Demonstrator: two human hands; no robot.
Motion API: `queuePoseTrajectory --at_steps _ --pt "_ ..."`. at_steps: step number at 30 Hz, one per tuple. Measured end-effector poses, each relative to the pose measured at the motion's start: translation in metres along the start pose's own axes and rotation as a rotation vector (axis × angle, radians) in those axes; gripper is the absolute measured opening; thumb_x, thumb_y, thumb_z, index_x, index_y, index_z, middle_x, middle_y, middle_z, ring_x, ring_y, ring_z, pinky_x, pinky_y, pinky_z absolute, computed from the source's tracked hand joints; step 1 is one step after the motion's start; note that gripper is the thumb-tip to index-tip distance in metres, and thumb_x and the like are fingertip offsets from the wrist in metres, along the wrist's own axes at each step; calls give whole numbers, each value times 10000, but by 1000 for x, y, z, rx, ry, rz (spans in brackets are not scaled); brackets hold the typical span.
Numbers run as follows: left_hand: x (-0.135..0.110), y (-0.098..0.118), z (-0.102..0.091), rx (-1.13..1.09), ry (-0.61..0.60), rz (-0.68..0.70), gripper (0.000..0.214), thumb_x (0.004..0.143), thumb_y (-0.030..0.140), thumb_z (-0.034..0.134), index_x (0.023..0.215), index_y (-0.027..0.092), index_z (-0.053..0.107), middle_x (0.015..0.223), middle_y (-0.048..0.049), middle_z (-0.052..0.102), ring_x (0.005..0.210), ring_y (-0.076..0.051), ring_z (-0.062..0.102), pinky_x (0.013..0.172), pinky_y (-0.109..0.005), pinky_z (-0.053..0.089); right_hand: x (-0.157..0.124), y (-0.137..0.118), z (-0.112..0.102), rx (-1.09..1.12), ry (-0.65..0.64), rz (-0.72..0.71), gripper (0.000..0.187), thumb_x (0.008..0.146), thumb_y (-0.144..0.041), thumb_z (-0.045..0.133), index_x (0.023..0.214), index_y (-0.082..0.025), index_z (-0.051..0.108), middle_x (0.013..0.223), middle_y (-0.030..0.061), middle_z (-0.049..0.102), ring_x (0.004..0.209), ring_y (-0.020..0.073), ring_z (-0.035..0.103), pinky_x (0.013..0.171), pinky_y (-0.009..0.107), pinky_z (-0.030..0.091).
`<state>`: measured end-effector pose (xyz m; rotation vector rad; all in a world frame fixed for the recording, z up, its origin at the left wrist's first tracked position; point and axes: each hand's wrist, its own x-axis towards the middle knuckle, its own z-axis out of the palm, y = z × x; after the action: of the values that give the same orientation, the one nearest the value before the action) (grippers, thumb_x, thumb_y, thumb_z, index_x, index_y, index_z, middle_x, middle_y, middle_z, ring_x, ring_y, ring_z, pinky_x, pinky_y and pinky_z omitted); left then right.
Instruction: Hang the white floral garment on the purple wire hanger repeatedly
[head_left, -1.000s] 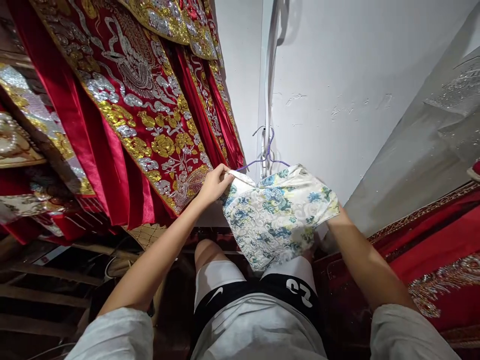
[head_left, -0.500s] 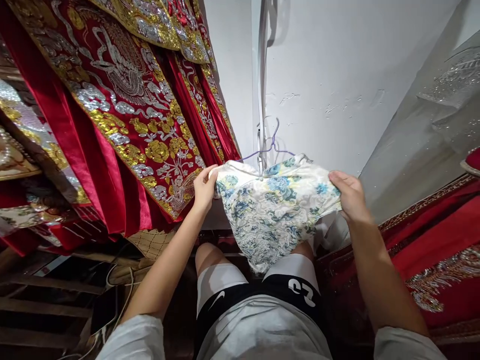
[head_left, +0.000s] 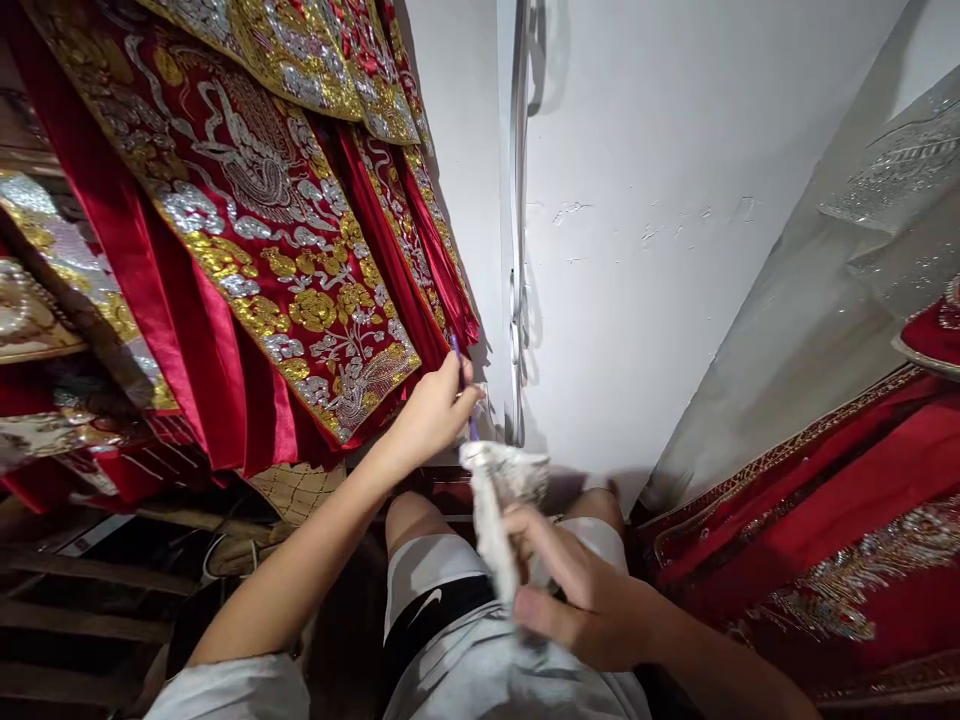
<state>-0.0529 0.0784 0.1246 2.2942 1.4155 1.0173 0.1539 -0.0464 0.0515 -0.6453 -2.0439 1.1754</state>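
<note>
My left hand (head_left: pixel 433 412) is raised near the hem of the red embroidered robes and pinches the purple wire hanger (head_left: pixel 459 362), most of which is hidden. The white floral garment (head_left: pixel 495 500) hangs below it, turned edge-on and bunched, blurred by motion. My right hand (head_left: pixel 577 590) is low in front of my shorts, fingers closed around the lower part of that garment.
Red robes (head_left: pixel 247 230) with gold and silver embroidery hang at the left. A metal pole (head_left: pixel 516 300) runs up the white wall (head_left: pixel 660 230). More red embroidered cloth (head_left: pixel 847 540) lies at the right. Wooden slats and cables sit at lower left.
The garment was spread flat between both hands; now it is turned sideways and gathered. My right hand dropped from its right shoulder to its lower part. My left hand moved to the hanger.
</note>
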Motion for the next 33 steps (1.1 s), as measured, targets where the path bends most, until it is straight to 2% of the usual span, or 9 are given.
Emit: queuePoseTrajectory --at_steps 3,7,9,12,15,18,23,28,33 --pt "-11 -15 -20 -62 -93 28 60 953 294 423 920 245 413 872 -38 700 904 -257 740 781 -359 544 26 18 -7 49 -71 -177 412 1006 -503 560 1303 -219 551 1222 114 607 1037 215 609 898 362 520" --pt "-23 -24 -48 -323 -289 82 143 985 351 485 950 247 394 889 -43 738 981 -239 750 872 -377 571 67 52 -38 -249 401 -216 285 1020 -370 527 1266 -242 591 1272 115 622 1218 248 577 1060 419 456" --pt "-24 -21 -57 -503 -383 92 209 988 374 547 935 246 391 859 -50 751 1024 -255 758 950 -428 576 83 65 -54 -390 519 -187 323 996 -366 550 1287 -238 609 1354 123 607 1312 278 529 1130 449 392" --pt "-17 -15 -61 -701 -421 72 308 962 421 637 891 244 396 861 -71 770 1050 -288 764 1000 -491 579 91 75 -74 -397 420 -85 298 1003 -439 522 999 -209 710 1042 77 710 1044 254 639 945 379 477" --pt "-2 -13 -61 -783 -371 31 332 905 438 719 918 233 458 987 -113 788 1045 -298 763 947 -485 611 83 71 -96 -289 350 8 408 969 -515 550 759 -192 682 725 16 648 729 181 596 696 293 447" --pt "14 -19 -70 -733 -315 20 387 859 433 767 1110 222 562 1161 -154 765 1063 -297 753 922 -468 619 79 57 -125 -303 466 34 426 884 -560 627 699 -178 670 668 9 623 652 158 539 616 274 390" --pt "29 -43 -83 -314 -228 35 360 873 442 700 1157 222 688 1087 -128 774 1001 -285 739 856 -421 613 116 28 -175 -523 579 65 478 836 -621 637 665 -175 651 609 -4 550 604 143 461 598 282 336" --pt "46 -65 -63 52 141 105 308 905 422 612 1072 204 751 1124 -123 778 1033 -288 710 962 -451 554 151 14 -205 -693 589 100 463 839 -578 631 589 -190 601 531 -21 426 584 145 412 592 300 295" --pt "75 -52 -39 74 219 175 292 933 368 578 1060 191 773 1044 -101 799 923 -254 725 889 -389 559 120 22 -221 -679 694 151 451 837 -569 627 594 -191 596 537 -24 412 562 139 376 571 302 281"
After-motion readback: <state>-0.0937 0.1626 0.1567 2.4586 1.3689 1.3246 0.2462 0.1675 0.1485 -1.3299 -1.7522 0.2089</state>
